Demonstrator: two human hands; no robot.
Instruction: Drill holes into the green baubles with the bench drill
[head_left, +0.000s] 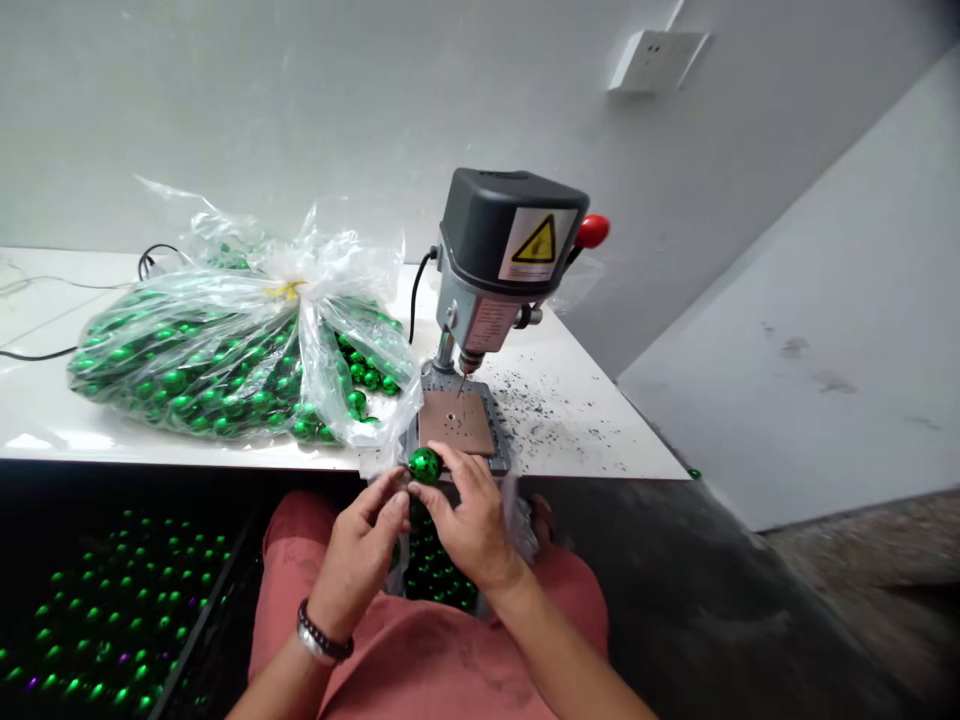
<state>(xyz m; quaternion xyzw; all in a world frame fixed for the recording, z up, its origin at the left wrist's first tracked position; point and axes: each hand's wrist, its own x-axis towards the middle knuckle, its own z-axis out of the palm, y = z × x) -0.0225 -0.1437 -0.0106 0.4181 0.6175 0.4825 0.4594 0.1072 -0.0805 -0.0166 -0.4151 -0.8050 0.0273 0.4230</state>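
Head view: the left hand (360,555) and right hand (472,530) are curled, pinching a glossy green bauble (424,465) between their fingertips at the front edge of the tabletop (585,440), just before the base of a bench drill (487,250). It looks light, thin-walled and slippery, likely fragile, so a gentle, spread fingertip hold around its middle seems safest.

And here's the outfit: coral-pink clothing (420,650) across the lap and over both thighs, a soft, plain fabric with no markings showing, and just above the left hand (360,550), a chunky dark bracelet (324,634) with a bright silver section!
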